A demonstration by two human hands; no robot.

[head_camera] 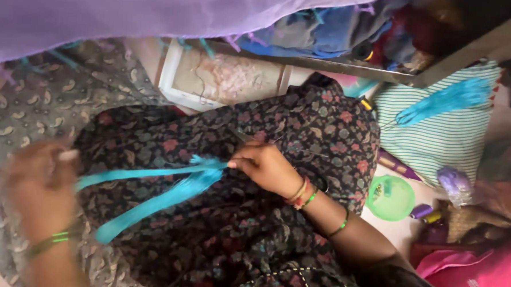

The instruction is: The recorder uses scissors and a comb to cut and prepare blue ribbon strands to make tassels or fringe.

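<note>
Right hand [266, 168] pinches the head of a turquoise tassel [167, 185] over dark floral cloth [302, 122], while the blurred left hand [38, 177] apparently grips the strands to keep them taut.

Two hands are in view: the left hand [35, 180] and the right hand [266, 167]. Two turquoise thread bundles are present, one bundle [155, 193] between the hands and one bundle [447, 100] on the striped cloth [439, 140]. One green round lid [390, 198] lies on the floor.
</note>
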